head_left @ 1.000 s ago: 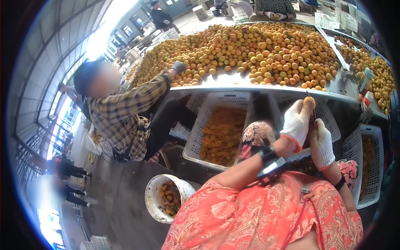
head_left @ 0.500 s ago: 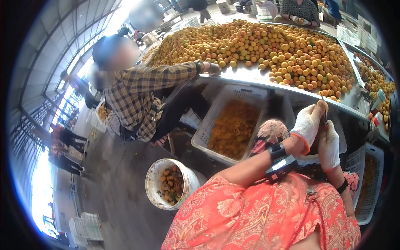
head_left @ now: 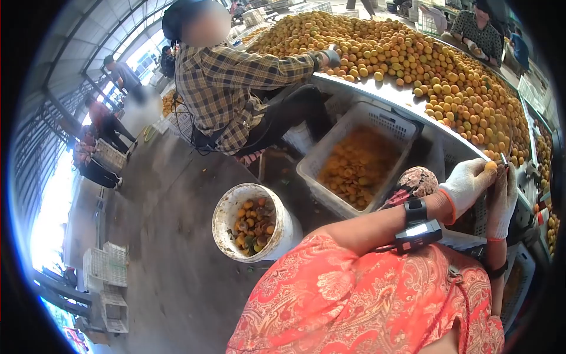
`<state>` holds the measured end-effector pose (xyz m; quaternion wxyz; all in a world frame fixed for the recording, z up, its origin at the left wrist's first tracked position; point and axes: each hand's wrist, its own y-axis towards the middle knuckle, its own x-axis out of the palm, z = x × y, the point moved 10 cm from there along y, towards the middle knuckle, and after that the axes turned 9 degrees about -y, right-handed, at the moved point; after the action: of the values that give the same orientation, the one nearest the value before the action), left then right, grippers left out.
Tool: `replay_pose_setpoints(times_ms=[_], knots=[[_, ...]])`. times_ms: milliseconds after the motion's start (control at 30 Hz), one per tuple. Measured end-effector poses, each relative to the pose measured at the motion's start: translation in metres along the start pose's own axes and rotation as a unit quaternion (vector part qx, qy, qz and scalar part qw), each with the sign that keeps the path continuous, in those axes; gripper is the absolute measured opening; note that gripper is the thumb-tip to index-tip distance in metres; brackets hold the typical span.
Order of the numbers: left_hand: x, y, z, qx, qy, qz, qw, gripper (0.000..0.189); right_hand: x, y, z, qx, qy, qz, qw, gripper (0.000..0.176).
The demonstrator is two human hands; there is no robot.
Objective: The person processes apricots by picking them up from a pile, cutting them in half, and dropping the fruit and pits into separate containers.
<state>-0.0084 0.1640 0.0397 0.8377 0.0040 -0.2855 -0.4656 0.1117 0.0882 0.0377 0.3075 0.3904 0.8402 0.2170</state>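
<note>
My left hand [head_left: 470,184], in a white glove with an orange cuff, pinches a small orange-yellow fruit [head_left: 490,166] at its fingertips. Close beside it on the right is my right hand [head_left: 502,200], also gloved, its fingers closed round a small dark tool [head_left: 503,159] whose tip points up. Both hands are at the near edge of a metal table [head_left: 407,104] heaped with the same kind of fruit [head_left: 377,50]. Under the table, left of my hands, a white crate [head_left: 306,172] holds split orange fruit.
A white bucket [head_left: 283,227] with discarded-looking fruit stands on the floor. A co-worker in a checked shirt [head_left: 218,82] sits at the left, one gloved hand on the heap. Another person [head_left: 480,35] is across the table. Empty crates [head_left: 106,265] stand at lower left.
The view has shifted, so the table, crate and co-worker appear farther right or higher. My hands also appear farther right, still close together with the fruit and tool.
</note>
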Motion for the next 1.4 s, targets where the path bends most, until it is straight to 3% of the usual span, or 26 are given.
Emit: replay_pose_setpoints(times_ms=[33,167,233,433,600,733,800,867,900,1000,1067,1133,1200,1233,1267,1333,1367,1400], knots=[[-0.002,-0.002,0.008,0.029,0.014,0.001,0.999,0.029,0.003,-0.001,0.003,0.03,0.079,0.011,0.996,0.036],[-0.005,-0.006,0.015,0.064,0.026,-0.021,0.997,0.038,0.008,-0.001,-0.009,0.025,0.103,0.015,0.994,0.036],[0.002,-0.009,0.018,0.075,0.052,-0.035,0.995,0.039,0.017,0.007,-0.007,0.157,0.122,-0.061,0.978,0.033],[0.0,-0.013,0.013,0.096,0.101,-0.003,0.99,0.041,0.032,0.012,0.003,0.131,0.181,-0.071,0.972,0.033],[-0.002,-0.017,0.012,0.046,0.199,0.022,0.979,0.041,0.034,0.005,-0.003,0.166,0.219,-0.061,0.96,0.03],[-0.001,-0.009,-0.004,0.114,0.071,0.031,0.99,0.039,0.03,0.003,0.002,0.159,0.204,-0.021,0.966,0.026],[-0.002,-0.002,-0.027,0.065,-0.127,0.025,0.989,0.031,0.022,0.0,-0.019,0.129,0.083,-0.011,0.988,0.023],[-0.006,-0.001,-0.041,0.001,-0.191,0.041,0.981,0.025,0.018,0.003,-0.052,0.056,-0.073,-0.014,0.996,0.021],[-0.003,-0.004,-0.046,-0.072,-0.211,0.062,0.973,0.024,0.013,0.002,-0.065,-0.001,-0.122,0.037,0.992,0.022],[0.002,-0.034,-0.051,-0.252,-0.217,0.186,0.925,0.028,0.011,0.0,-0.063,-0.017,-0.185,0.036,0.982,0.019],[-0.006,-0.038,-0.069,-0.307,-0.176,0.201,0.913,0.035,0.009,-0.005,-0.07,-0.05,-0.221,0.04,0.973,0.019],[0.004,-0.048,-0.062,-0.308,-0.164,0.218,0.911,0.044,0.01,-0.01,-0.087,-0.115,-0.224,0.018,0.968,0.018],[0.001,-0.041,-0.075,-0.316,-0.139,0.14,0.928,0.051,0.004,-0.01,-0.082,-0.113,-0.216,0.03,0.969,0.019],[0.004,-0.045,-0.074,-0.332,-0.14,0.189,0.913,0.055,-0.002,-0.011,-0.081,-0.123,-0.206,0.026,0.97,0.02],[0.006,-0.038,-0.075,-0.301,-0.16,0.199,0.919,0.048,-0.007,-0.01,-0.082,-0.137,-0.195,0.021,0.971,0.021],[-0.008,-0.038,-0.08,-0.352,-0.122,0.252,0.893,0.036,-0.019,-0.011,-0.077,-0.105,-0.153,0.033,0.982,0.02],[-0.005,-0.033,-0.08,-0.318,-0.185,0.278,0.887,0.028,-0.024,-0.011,-0.078,-0.105,-0.134,0.047,0.984,0.02],[-0.027,-0.021,-0.097,-0.277,-0.191,0.208,0.918,0.027,-0.027,-0.013,-0.079,-0.105,-0.114,0.061,0.986,0.02]])
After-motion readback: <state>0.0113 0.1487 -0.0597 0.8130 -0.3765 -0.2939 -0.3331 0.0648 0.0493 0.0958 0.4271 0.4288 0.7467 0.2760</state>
